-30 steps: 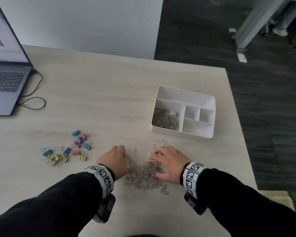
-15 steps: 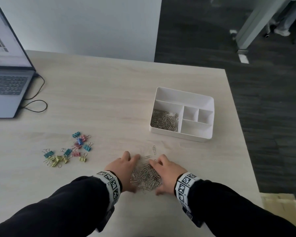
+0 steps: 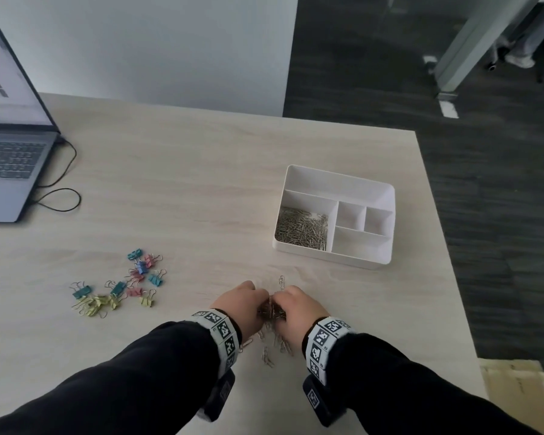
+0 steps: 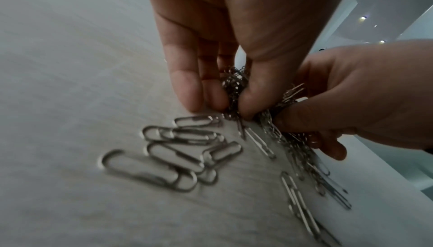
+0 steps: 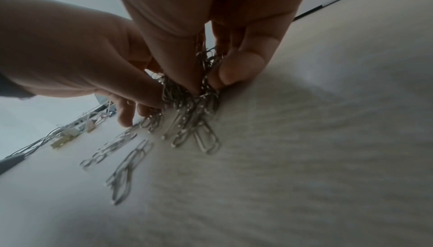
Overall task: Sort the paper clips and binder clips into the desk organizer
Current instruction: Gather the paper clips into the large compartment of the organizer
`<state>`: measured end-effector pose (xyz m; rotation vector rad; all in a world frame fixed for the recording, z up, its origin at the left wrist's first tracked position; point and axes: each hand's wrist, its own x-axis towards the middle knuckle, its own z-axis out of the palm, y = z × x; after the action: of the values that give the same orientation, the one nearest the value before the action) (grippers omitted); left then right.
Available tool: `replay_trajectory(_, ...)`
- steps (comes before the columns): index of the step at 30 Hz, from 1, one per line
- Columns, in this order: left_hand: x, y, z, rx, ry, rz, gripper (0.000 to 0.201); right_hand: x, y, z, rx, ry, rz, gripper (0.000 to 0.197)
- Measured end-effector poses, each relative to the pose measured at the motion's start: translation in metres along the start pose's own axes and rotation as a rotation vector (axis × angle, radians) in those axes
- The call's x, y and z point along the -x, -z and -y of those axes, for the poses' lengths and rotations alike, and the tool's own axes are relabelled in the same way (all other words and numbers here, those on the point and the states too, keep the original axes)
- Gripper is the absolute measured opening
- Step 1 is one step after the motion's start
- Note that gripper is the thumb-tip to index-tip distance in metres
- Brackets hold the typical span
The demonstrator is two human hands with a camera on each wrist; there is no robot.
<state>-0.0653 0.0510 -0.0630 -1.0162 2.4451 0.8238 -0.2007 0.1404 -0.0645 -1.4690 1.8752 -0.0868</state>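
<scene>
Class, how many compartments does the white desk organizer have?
5 compartments: one long along the back, one large at left holding paper clips, two small right of it, one wide at front right.

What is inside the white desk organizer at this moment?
The desk organizer holds a heap of paper clips in its near-left compartment. The long back compartment and the three on the right show only white floor; the near wall hides a strip of each floor.

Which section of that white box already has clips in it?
The large near-left compartment of the desk organizer, the one closest to the hands. It holds a layer of silver paper clips; the two small squares, the long back slot and the near-right section look bare.
</scene>
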Motion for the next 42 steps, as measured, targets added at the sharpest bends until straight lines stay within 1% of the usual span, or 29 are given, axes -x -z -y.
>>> replay_trajectory(8,-0.013,0.012,0.009,0.076,-0.065,0.012,0.03,0.0,0.018,-0.016,-0.137,-0.043,0.003,0.025)
replay_trajectory(12,-0.017,0.02,0.019,0.098,-0.069,0.004,0.027,0.009,0.034,-0.017,-0.345,-0.099,-0.063,0.012)
replay_trajectory(16,-0.018,0.022,0.025,0.097,-0.054,0.02,0.027,0.01,0.064,-0.008,-0.531,-0.083,-0.129,0.006)
replay_trajectory(19,-0.018,0.024,0.026,0.11,-0.05,0.023,0.027,-0.001,0.092,-0.002,-0.628,-0.081,-0.197,0.009)
replay_trajectory(22,-0.016,0.028,0.026,0.131,-0.047,0.024,0.027,-0.023,0.116,-0.001,-0.639,-0.092,-0.3,0.01)
replay_trajectory(25,-0.014,0.029,0.029,0.156,-0.034,0.025,0.026,-0.051,0.132,-0.006,-0.628,-0.17,-0.387,0.008)
replay_trajectory(28,-0.014,0.031,0.03,0.169,-0.026,0.024,0.025,-0.074,0.137,-0.01,-0.519,-0.252,-0.386,0.006)
replay_trajectory(30,-0.013,0.034,0.029,0.17,-0.025,0.019,0.024,-0.082,0.137,-0.01,-0.446,-0.264,-0.369,0.007)
replay_trajectory(31,-0.013,0.036,0.027,0.18,-0.025,0.016,0.024,-0.082,0.136,-0.011,-0.415,-0.258,-0.36,0.012)
replay_trajectory(34,-0.016,0.045,0.02,0.267,-0.017,0.003,0.02,-0.078,0.132,-0.015,-0.341,-0.217,-0.372,0.027)
replay_trajectory(36,-0.022,0.053,0.013,0.341,-0.006,-0.023,0.015,-0.067,0.13,-0.018,-0.349,-0.189,-0.42,0.027)
replay_trajectory(38,-0.029,0.063,0.003,0.439,0.001,-0.076,0.01,-0.051,0.126,-0.022,-0.429,-0.164,-0.465,0.026)
replay_trajectory(40,-0.039,0.075,-0.008,0.503,0.003,-0.134,0.008,-0.033,0.12,-0.024,-0.505,-0.165,-0.5,0.027)
replay_trajectory(42,-0.051,0.088,-0.021,0.545,-0.002,-0.188,0.006,-0.016,0.113,-0.03,-0.54,-0.193,-0.509,0.023)
